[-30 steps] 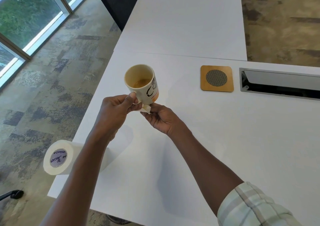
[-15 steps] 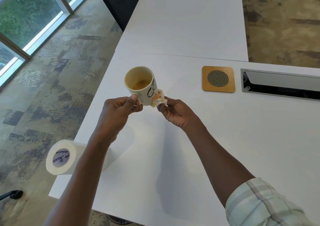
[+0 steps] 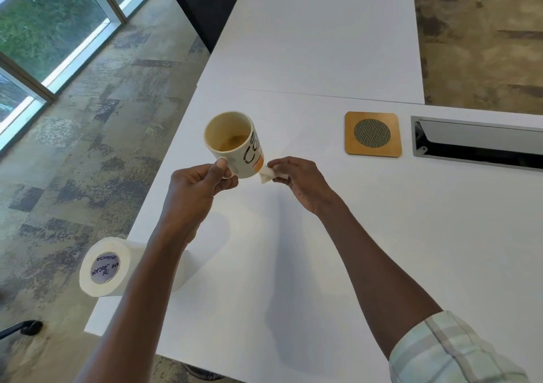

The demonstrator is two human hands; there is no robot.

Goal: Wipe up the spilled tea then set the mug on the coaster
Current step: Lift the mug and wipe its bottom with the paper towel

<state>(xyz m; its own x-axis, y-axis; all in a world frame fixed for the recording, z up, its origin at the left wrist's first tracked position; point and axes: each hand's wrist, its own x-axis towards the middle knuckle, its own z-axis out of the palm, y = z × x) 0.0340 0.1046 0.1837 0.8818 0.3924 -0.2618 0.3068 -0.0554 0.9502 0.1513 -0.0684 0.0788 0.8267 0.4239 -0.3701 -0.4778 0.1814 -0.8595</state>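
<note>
A cream mug (image 3: pixel 235 144) with black lettering and a little tea inside is held tilted above the white table (image 3: pixel 293 265). My left hand (image 3: pixel 199 186) grips it by the handle. My right hand (image 3: pixel 296 180) pinches a small wad of white tissue (image 3: pixel 269 173) against the mug's lower right side. A square wooden coaster (image 3: pixel 373 134) with a round mesh centre lies flat on the table, to the right of the mug and apart from it. I see no spill on the table surface.
A roll of paper towel (image 3: pixel 105 266) lies on its side at the table's left edge. A metal cable tray opening (image 3: pixel 476 141) sits right of the coaster. A dark chair (image 3: pixel 202 6) stands at the far left of the table.
My right hand has carried the tissue from under the mug's base up and around to its right side. The mug stays held in my left hand.
</note>
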